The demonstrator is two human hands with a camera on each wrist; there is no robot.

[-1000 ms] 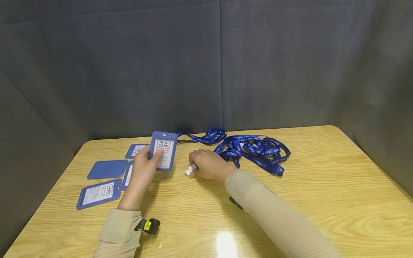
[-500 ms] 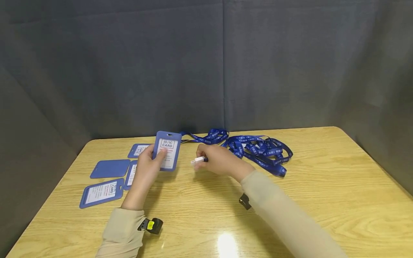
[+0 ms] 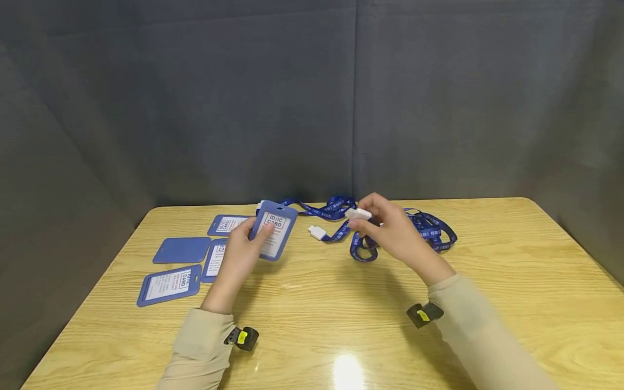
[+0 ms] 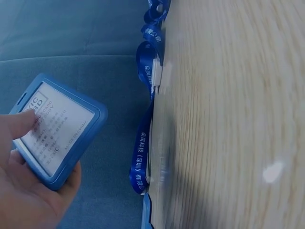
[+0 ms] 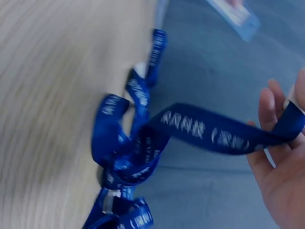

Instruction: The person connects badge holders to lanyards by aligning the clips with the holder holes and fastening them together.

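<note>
My left hand (image 3: 242,246) holds up a blue ID card holder (image 3: 277,238), thumb on its front and fingers behind. The printed insert faces me and the slot at the top is uncovered. To the right, my right hand (image 3: 397,233) pinches a white plastic clip (image 3: 359,215) between thumb and fingertips, above the table. From that hand a blue printed lanyard (image 5: 205,129) runs down to the tangle in the right wrist view. Between the hands, a second white clip (image 3: 317,233) lies on the wood at the end of a blue strap.
Several more blue card holders (image 3: 181,250) lie flat at the left, one showing a plain blue face. Another lanyard (image 3: 331,208) stretches along the back edge, and tangled lanyards (image 3: 436,230) lie behind my right hand. A dark curtain (image 3: 273,108) stands behind the wooden table (image 3: 302,314).
My right hand has risen and moved right with the white clip, drawing its lanyard along. The second clip has come into view on the table. My left hand keeps holding the card holder, now more tilted.
</note>
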